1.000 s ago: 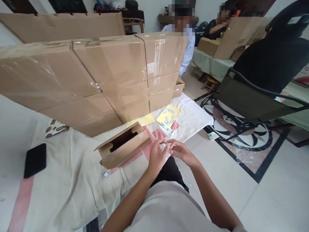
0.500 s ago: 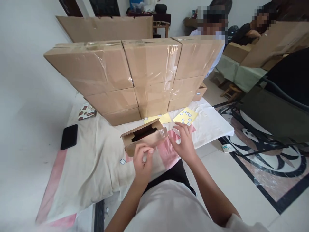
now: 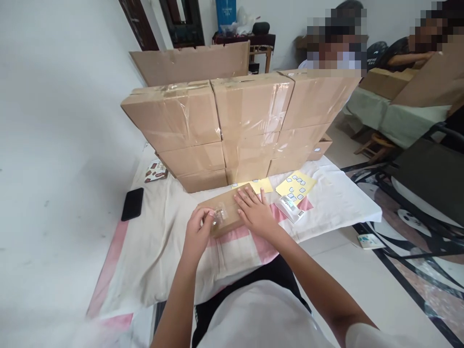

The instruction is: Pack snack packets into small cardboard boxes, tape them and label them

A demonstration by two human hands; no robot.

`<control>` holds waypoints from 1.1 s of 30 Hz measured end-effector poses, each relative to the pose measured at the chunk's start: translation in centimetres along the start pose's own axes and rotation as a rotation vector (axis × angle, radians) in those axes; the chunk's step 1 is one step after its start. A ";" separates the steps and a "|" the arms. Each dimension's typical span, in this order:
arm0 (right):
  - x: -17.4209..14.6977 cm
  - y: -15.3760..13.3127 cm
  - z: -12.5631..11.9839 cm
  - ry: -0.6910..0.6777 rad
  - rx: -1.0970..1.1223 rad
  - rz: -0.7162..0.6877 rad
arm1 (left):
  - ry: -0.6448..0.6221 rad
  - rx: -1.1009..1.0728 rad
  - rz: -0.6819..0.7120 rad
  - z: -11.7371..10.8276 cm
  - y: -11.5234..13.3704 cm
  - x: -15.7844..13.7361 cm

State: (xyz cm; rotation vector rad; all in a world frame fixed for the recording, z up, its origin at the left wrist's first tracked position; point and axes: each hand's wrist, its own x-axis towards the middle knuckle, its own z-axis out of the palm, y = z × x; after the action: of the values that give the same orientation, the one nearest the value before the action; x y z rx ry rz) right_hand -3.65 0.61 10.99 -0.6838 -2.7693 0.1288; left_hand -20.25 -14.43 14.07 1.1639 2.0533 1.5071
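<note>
A small brown cardboard box [image 3: 226,199] lies on the cloth with a plain face upward. Across its left end is a crinkled patch of clear tape [image 3: 220,213]. The thumb and fingers of my left hand [image 3: 198,228] are pinched together at the edge of that tape. My right hand [image 3: 255,210] rests palm down on the right part of the box, its fingers spread. To the right of that hand is a white, block-shaped object [image 3: 289,209] whose kind I cannot make out.
A wall of taped cardboard boxes [image 3: 250,113] stands behind the small box. Yellow sheets [image 3: 296,182] with small stickers lie at its foot. On the left are a black phone [image 3: 132,204] and a patterned packet [image 3: 156,170]. Two people sit beyond on the right.
The small box has been turned, so its open side no longer shows and a closed face is up. My right hand has come down flat on it. The white object has appeared beside it.
</note>
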 end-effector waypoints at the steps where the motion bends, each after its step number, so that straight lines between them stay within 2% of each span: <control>1: 0.0 0.0 -0.1 0.000 0.000 0.006 | -0.005 0.011 0.007 -0.1 -0.1 0.6; 5: 0.1 -0.1 -0.2 0.006 0.011 0.024 | -0.079 0.127 -0.012 -0.1 -0.7 2.3; 11: 0.2 -0.1 -0.1 0.033 0.038 0.022 | -0.157 0.276 -0.068 0.0 -1.8 2.7; 22: 0.4 -0.1 -0.3 0.007 0.039 0.028 | -0.064 0.381 -0.010 1.1 -2.5 2.1; 28: 0.4 0.0 -0.3 0.005 0.037 0.012 | -0.047 0.240 -0.114 1.0 -3.7 2.5; 33: 0.4 0.0 -0.3 0.006 0.040 0.022 | 0.053 0.186 -0.059 1.7 -5.4 3.5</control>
State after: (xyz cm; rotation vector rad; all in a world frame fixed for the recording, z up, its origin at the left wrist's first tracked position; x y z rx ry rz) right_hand -3.90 0.77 11.41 -0.7033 -2.7466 0.1866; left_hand -23.43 -11.16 9.19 1.1284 2.2835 1.3571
